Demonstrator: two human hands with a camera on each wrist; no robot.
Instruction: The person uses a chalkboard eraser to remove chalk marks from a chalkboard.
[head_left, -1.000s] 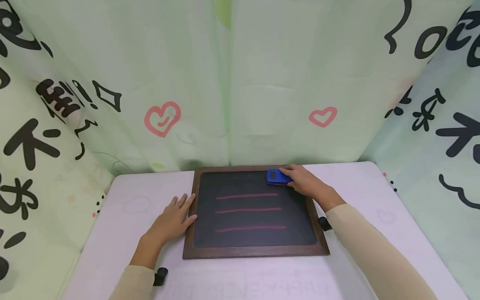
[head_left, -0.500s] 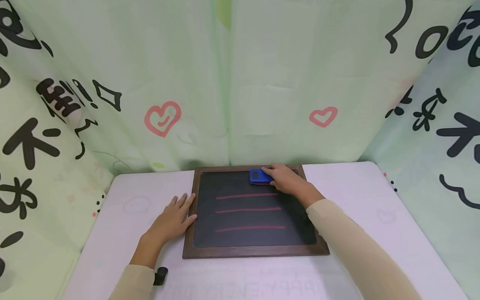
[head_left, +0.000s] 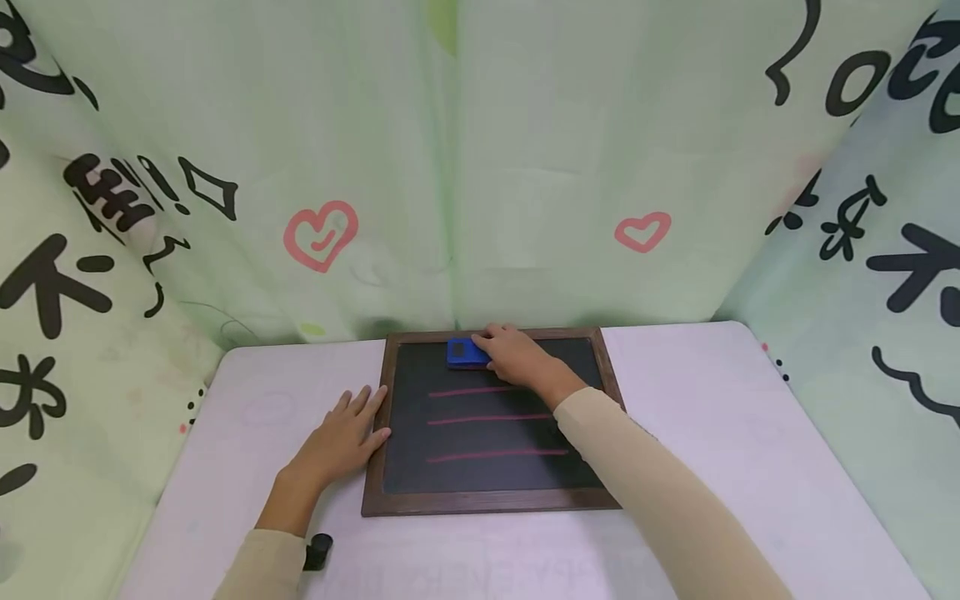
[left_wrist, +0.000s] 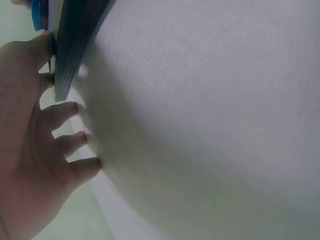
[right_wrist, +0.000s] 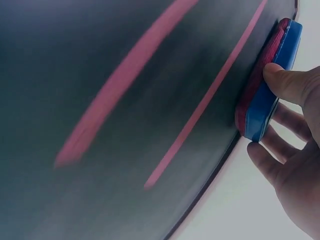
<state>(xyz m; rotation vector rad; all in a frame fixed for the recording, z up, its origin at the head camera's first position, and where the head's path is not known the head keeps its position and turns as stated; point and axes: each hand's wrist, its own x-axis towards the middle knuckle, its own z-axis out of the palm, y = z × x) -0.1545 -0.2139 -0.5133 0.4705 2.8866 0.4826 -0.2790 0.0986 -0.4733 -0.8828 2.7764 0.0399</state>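
Here, green curtains [head_left: 540, 158] back a pale table [head_left: 675, 375], left fingers [head_left: 372, 407] splayed against a blackboard [head_left: 480, 437], right fingers [right_wrist: 265, 161] gripping an eraser [right_wrist: 259, 109].

Mid-frame I see the person's right hand [head_left: 523, 360] gripping a blue eraser [head_left: 467, 352] high on the chalkboard [head_left: 480, 477], above three pink lines [head_left: 487, 419]; left of centre, their left hand [head_left: 337, 442] touches the brown border [head_left: 487, 502].

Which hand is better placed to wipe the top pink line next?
Likely the right hand: it grips the blue eraser, just beyond that line; the left hand touches the board's frame.
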